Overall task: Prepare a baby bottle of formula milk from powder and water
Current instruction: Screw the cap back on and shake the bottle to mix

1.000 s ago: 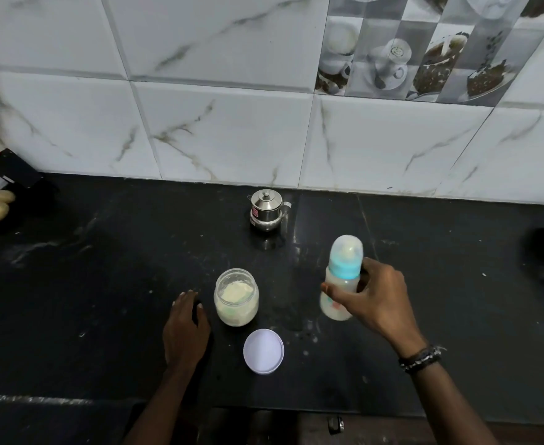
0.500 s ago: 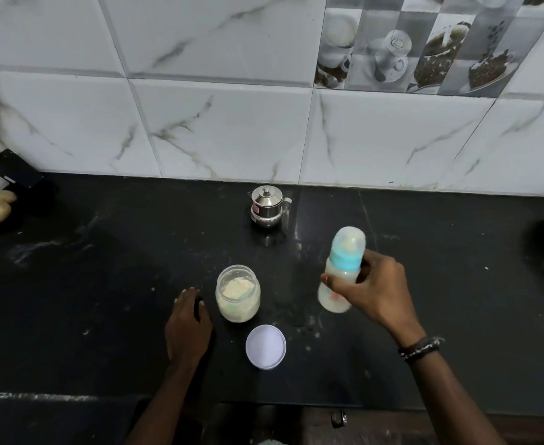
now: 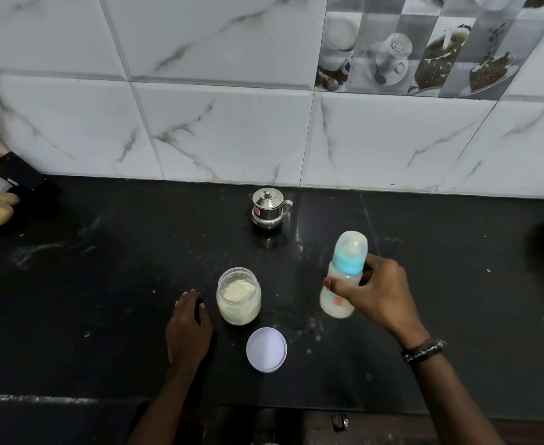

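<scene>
Bottle capped, tilted, gripped mid-body by right hand: thumb near side, fingers far side. Left hand flat on counter, left of jar.

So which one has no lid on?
The powder jar beside the left hand. The baby bottle and steel pot are capped.

Capped baby bottle, blue collar, milky liquid inside, tilted slightly at 3 o'clock of the open glass powder jar standing upright on the counter; jar's white lid lies flat at jar's 5 o'clock.
</scene>
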